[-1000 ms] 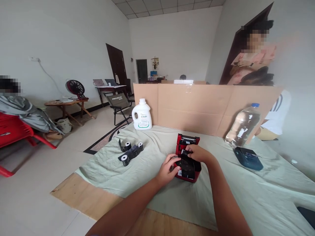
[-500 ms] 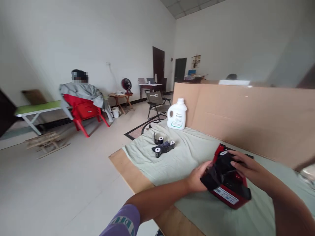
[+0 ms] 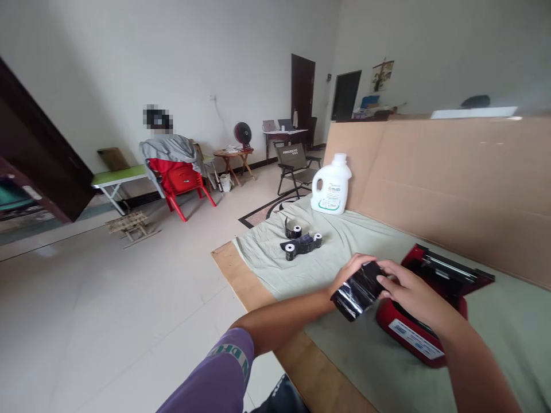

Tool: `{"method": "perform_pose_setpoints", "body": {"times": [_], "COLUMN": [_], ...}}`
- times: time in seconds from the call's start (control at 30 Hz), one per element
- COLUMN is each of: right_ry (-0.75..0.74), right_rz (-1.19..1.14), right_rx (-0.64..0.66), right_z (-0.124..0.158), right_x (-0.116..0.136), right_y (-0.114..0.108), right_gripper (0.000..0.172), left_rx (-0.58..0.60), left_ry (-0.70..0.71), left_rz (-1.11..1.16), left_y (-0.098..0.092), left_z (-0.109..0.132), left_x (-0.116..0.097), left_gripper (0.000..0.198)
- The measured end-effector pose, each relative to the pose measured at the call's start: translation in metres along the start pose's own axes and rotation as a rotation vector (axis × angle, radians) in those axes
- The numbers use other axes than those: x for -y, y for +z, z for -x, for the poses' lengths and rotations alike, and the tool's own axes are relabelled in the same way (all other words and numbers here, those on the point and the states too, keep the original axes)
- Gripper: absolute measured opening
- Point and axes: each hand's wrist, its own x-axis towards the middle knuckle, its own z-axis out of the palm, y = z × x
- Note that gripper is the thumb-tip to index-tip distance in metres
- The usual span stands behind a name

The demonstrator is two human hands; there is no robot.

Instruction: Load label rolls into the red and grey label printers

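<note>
A glossy black ink ribbon point(image 3: 359, 291) is held between my two hands in front of the red label printer. My left hand point(image 3: 352, 267) closes on it from behind, its fingers partly hidden. My right hand point(image 3: 407, 289) grips the ribbon's upper right end with thumb and fingers. The red label printer point(image 3: 417, 338) stands on the cloth with its lid raised at the back. My right forearm covers part of it. Farther left on the cloth lie several loose black ribbon rolls point(image 3: 301, 244) with white cores and unwound film.
A white jug point(image 3: 332, 186) stands by the cardboard screen point(image 3: 451, 172) at the table's back. The green cloth point(image 3: 258, 261) leaves the wooden left edge point(image 3: 241, 287) bare. A person point(image 3: 167, 146) sits on a red chair point(image 3: 185, 180) across the room, near a folding chair point(image 3: 295, 163).
Both hands have moved left, lifting the black ink ribbon away from the printer. The printer now rests on the cloth with its raised lid in view. The camera view has shifted.
</note>
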Motion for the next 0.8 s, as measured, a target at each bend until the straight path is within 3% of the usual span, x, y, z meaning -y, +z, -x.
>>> {"method": "perform_pose_setpoints", "body": {"times": [0.1, 0.27, 0.43, 0.57, 0.8], "right_ry": [0.055, 0.058, 0.091, 0.105, 0.091], "right_rz": [-0.032, 0.028, -0.034, -0.076, -0.076], "right_rx": [-0.009, -0.101, -0.108, -0.166, -0.219], "right_z": [0.002, 0.005, 0.003, 0.004, 0.01], "right_x": [0.005, 0.008, 0.008, 0.005, -0.003], "right_y": [0.0, -0.003, -0.004, -0.008, -0.019], "right_gripper": [0.034, 0.028, 0.028, 0.034, 0.038], "left_rx": [0.039, 0.178, 0.132, 0.028, -0.123], "left_ry": [0.144, 0.21, 0.182, 0.092, -0.24], "left_rz": [0.083, 0.146, 0.156, -0.051, -0.706], "left_y": [-0.012, -0.029, -0.037, -0.05, -0.08], "left_z": [-0.005, -0.016, -0.023, -0.031, -0.038], "left_x": [0.001, 0.006, 0.005, 0.005, 0.027], "left_gripper": [0.079, 0.049, 0.04, 0.038, 0.033]}}
